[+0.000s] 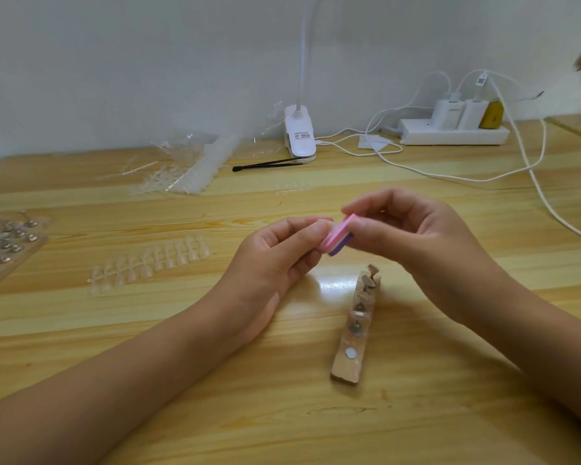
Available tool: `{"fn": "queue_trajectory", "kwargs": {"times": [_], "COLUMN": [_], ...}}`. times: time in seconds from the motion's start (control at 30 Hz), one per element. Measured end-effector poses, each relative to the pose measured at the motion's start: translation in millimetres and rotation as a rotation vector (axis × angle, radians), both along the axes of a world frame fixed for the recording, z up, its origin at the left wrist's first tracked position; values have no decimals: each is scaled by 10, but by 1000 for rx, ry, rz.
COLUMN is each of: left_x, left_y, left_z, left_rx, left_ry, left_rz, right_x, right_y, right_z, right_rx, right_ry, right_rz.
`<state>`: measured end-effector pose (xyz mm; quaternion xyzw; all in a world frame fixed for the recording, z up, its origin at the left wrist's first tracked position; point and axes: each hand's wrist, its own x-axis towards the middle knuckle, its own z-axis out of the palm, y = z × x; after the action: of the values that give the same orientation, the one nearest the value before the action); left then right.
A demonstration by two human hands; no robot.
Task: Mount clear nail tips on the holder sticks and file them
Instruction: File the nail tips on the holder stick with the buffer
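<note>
My right hand [416, 243] pinches a small pink, white and purple file block [337, 237] above the middle of the wooden table [282, 414]. My left hand [275, 256] meets the block with curled fingertips; whatever it pinches there is hidden. Just below the hands lies a wooden holder strip [351, 359] with several small metal stands and a white round pad on it. A row of clear nail tips [151, 260] lies to the left on the table.
A tray of metal holder stands [4, 243] is at the left edge. Plastic bags with more nail tips [188, 169] lie at the back. A white clip lamp [299, 135], black tweezers [265, 164], a power strip [453, 130] and white cables [530, 169] sit along the wall.
</note>
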<state>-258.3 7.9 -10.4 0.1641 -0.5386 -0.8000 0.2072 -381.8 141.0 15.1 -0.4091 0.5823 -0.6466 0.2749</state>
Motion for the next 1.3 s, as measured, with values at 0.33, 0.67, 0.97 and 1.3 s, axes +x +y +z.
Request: {"fn": "queue_trajectory", "kwargs": {"times": [0.33,0.67,0.97,1.3], "left_x": [2,-4,-2,13], "left_y": [10,2,6,11], "left_z": [-8,-27,-22,-16], "left_rx": [-22,-89,-90,-117], "left_ry": [20,11,55,33], "left_rz": [-16,-31,-70,-64], "right_x": [-21,-72,-122,-135], "right_y": [-10,50,39,55], "right_z": [-2,52,43,51], "right_rx": [-48,61,15,54], "right_ry": [-50,36,-18,13], "right_rz": [-40,171,141,160]}}
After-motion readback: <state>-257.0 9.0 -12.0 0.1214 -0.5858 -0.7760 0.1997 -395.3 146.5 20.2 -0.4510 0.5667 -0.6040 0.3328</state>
